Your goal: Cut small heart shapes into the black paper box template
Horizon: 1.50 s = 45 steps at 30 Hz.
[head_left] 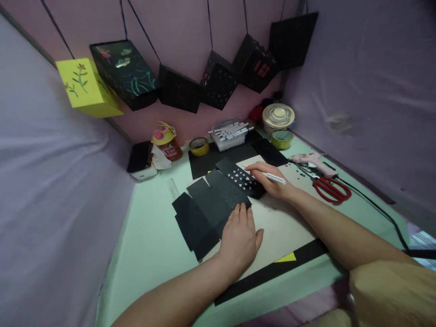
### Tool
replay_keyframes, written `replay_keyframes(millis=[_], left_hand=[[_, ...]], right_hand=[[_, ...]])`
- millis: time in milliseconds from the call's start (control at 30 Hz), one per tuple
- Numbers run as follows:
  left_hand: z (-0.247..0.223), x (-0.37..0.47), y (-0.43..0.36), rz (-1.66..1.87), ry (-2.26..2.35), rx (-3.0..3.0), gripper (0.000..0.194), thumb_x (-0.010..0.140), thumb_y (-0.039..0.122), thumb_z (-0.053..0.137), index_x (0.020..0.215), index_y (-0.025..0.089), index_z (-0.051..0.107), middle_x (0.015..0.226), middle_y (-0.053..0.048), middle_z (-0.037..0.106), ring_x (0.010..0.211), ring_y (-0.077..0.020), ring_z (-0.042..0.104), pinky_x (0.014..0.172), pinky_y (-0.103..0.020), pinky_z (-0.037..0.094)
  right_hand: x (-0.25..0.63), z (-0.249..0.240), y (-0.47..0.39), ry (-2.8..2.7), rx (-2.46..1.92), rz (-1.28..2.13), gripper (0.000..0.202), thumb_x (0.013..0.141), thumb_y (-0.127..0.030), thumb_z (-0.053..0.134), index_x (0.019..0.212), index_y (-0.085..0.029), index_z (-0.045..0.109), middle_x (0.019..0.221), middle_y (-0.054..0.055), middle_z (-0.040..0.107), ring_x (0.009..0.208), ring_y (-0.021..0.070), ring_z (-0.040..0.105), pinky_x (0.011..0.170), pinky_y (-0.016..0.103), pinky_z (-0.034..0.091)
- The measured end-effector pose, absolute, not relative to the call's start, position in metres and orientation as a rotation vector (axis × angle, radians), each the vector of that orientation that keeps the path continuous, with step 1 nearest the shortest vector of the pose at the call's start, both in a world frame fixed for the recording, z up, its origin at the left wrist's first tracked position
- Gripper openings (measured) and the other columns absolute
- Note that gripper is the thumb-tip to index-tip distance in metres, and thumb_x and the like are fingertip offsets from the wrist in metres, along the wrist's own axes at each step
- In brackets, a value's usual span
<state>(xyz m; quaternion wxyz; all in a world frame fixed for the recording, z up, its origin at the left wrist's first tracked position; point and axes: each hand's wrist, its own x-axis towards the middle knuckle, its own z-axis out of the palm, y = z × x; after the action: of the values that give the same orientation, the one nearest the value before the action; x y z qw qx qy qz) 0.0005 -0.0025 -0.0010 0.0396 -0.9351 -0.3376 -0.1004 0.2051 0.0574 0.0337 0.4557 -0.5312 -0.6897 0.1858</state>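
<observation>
A flat, unfolded black card box template point(211, 200) lies on the pale green table point(150, 240). One panel of it carries small white star and heart marks point(240, 178). My left hand point(240, 238) rests palm down on the near edge of the black card, fingers together, holding it flat. My right hand point(269, 179) grips a white pen point(274, 177) with its tip at the marked panel. A white sheet point(282, 227) lies under the card.
Red scissors point(332, 188) and a pink glue gun point(311, 160) with a black cord lie at the right. Tape rolls point(199, 146), a box of white pens point(230, 131), a bottle point(168, 143) and a lidded tub point(278, 116) stand at the back. Decorated black boxes and a yellow one point(85, 88) hang above.
</observation>
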Motion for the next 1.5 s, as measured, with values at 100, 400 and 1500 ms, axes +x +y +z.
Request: replay_keyframes(millis=[100, 400, 1500], left_hand=[[0.000, 0.000, -0.003, -0.305, -1.048, -2.880, 0.053, 0.091, 0.039, 0.052, 0.131, 0.004, 0.051, 0.134, -0.024, 0.053, 0.126, -0.0340, 0.050, 0.101, -0.045, 0.045], [0.003, 0.002, -0.004, -0.301, -1.085, -2.923, 0.057, 0.089, 0.038, 0.057, 0.135, 0.008, 0.046, 0.135, -0.026, 0.050, 0.128, -0.0379, 0.047, 0.102, -0.048, 0.043], [0.004, 0.004, -0.004, -0.299, -1.094, -2.901, 0.056, 0.089, 0.041, 0.056, 0.132, 0.006, 0.050, 0.135, -0.026, 0.051, 0.128, -0.0374, 0.048, 0.104, -0.047, 0.041]], right_hand=[[0.196, 0.031, 0.056, -1.547, -1.337, 0.623, 0.020, 0.087, -0.033, 0.056, 0.099, -0.021, 0.067, 0.096, 0.004, 0.069, 0.085, 0.0185, 0.063, 0.074, 0.030, 0.048], [0.172, 0.011, 0.046, -1.459, -1.263, 1.032, 0.007, 0.078, -0.025, 0.059, 0.077, -0.019, 0.056, 0.060, -0.004, 0.058, 0.053, 0.0105, 0.052, 0.052, 0.022, 0.040], [0.170, 0.008, 0.046, -1.568, -1.435, 0.866, 0.009, 0.076, -0.024, 0.059, 0.071, -0.020, 0.052, 0.062, -0.002, 0.058, 0.057, 0.0125, 0.052, 0.053, 0.025, 0.039]])
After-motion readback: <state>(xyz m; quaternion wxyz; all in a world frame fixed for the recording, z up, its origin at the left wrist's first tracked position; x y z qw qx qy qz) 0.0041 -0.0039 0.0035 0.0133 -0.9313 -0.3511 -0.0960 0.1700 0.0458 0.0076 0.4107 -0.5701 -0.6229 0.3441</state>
